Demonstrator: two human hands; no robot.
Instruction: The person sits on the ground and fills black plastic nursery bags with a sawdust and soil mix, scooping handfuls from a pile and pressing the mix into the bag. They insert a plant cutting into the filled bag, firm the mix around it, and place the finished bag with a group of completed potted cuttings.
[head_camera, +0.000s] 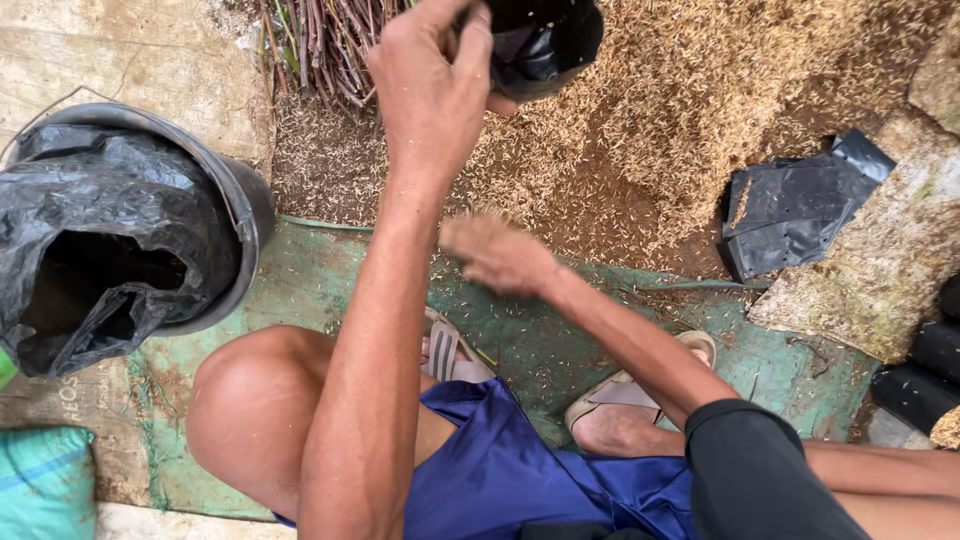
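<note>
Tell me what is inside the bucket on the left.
The bucket holds a crumpled black plastic liner that spills over its rim. The liner's opening is dark, so whatever lies inside cannot be seen.

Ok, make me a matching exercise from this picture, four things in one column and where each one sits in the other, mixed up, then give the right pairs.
Things:
1. small black bag
2. bucket lined with black plastic
3. stack of flat black bags
4. bundle of stick cuttings

Places:
A. far left, beside the knee
B. top, behind the left hand
C. held up in the left hand
D. right, on the husk-strewn ground

Pairs: 1-C, 2-A, 3-D, 4-B
</note>
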